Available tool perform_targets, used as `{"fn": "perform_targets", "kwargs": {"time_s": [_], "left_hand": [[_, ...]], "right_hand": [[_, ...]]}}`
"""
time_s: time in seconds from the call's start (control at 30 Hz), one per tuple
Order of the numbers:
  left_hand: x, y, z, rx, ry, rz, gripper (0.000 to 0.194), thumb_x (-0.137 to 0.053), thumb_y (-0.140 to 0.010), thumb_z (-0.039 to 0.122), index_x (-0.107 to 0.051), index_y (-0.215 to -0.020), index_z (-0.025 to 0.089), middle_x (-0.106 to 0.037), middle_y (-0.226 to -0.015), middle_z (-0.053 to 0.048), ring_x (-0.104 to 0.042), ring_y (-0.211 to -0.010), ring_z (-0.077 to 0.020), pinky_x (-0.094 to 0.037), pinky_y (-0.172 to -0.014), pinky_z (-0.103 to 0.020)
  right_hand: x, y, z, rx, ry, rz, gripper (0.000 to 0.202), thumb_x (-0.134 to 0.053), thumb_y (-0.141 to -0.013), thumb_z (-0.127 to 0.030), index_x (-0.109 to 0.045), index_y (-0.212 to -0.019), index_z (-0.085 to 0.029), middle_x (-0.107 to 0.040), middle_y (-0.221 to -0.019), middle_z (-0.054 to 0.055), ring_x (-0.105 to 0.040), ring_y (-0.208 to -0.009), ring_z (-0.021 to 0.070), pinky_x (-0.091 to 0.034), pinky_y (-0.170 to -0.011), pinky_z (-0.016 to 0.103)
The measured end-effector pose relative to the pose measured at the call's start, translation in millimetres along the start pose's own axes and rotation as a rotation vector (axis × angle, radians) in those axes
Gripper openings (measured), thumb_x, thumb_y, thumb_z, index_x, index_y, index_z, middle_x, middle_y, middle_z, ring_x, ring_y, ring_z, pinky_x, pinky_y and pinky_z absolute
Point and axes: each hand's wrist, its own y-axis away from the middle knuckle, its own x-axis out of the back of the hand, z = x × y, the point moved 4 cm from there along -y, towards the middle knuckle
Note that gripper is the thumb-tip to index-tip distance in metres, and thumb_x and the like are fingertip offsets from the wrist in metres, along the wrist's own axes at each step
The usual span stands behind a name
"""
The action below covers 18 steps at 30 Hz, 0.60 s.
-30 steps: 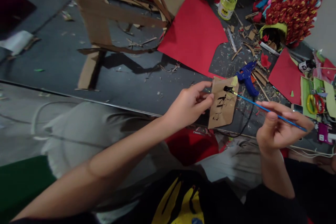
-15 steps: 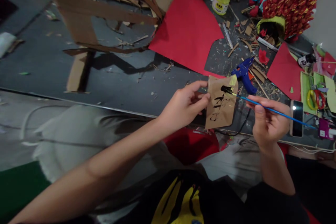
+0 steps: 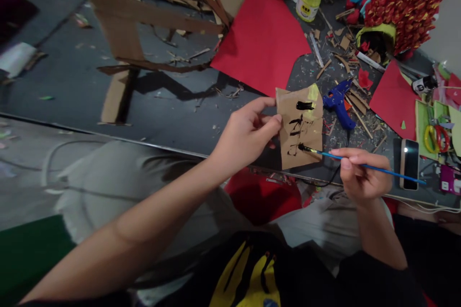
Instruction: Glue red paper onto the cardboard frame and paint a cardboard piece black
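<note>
My left hand [image 3: 252, 129] grips the left edge of a piece of brown cardboard [image 3: 313, 146], thumb on its face. Black brush strokes run down the cardboard, with a yellow patch at its upper right corner. Between the thumb and fingers of my right hand [image 3: 365, 172] is a blue-handled paintbrush [image 3: 378, 169]. Its dark tip rests at the lowest black marks, as far as I can see. A blue glue gun [image 3: 339, 103] lies just beyond the cardboard's right side.
Red paper [image 3: 262, 43] lies behind the cardboard, near a yellow paint jar [image 3: 309, 0]. A cardboard frame [image 3: 122, 24] stands at left. Over on the right are a phone [image 3: 409, 163], scissors [image 3: 435, 139], a second red sheet [image 3: 392, 98] and scattered cardboard scraps [image 3: 344, 42].
The brush tip has gone from the top black stroke down to the lowest marks. The top stroke now shows uncovered. The cardboard has shifted slightly up and left in view.
</note>
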Motion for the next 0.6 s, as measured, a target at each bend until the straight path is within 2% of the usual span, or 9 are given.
{"fn": "perform_targets", "kwargs": {"time_s": [0.17,0.37,0.6], "left_hand": [[1.0,-1.2,-0.6,-0.002,0.061,0.024,0.022,-0.052,-0.077,0.022,-0.057,-0.096,0.013,-0.061,-0.056,0.004,-0.058,-0.045,-0.008,-0.048,-0.043,-0.014],[3.3,-2.5,0.6,0.004,0.084,0.056,0.018,-0.052,-0.075,0.016,-0.057,-0.091,0.013,-0.056,-0.049,0.007,-0.054,-0.04,-0.0057,-0.045,-0.04,-0.011],[0.2,-0.8,-0.5,0.006,0.087,0.022,0.02,-0.052,-0.075,0.02,-0.057,-0.093,0.013,-0.057,-0.051,0.006,-0.057,-0.043,-0.0075,-0.048,-0.042,-0.014]], "right_hand": [[3.5,-0.1,0.8,0.043,0.029,0.084,0.025,-0.064,-0.074,-0.007,-0.054,-0.093,-0.021,-0.072,-0.082,-0.001,-0.07,-0.07,0.0118,-0.057,-0.056,0.021],[0.5,1.9,-2.9,0.034,0.034,-0.004,0.021,-0.062,-0.076,-0.009,-0.052,-0.09,-0.021,-0.072,-0.078,0.0,-0.069,-0.064,0.0117,-0.052,-0.045,0.018],[10.0,-1.9,4.4,0.074,0.1,0.157,0.018,-0.064,-0.075,-0.011,-0.053,-0.087,-0.02,-0.07,-0.074,-0.002,-0.069,-0.063,0.0129,-0.055,-0.05,0.023]]}}
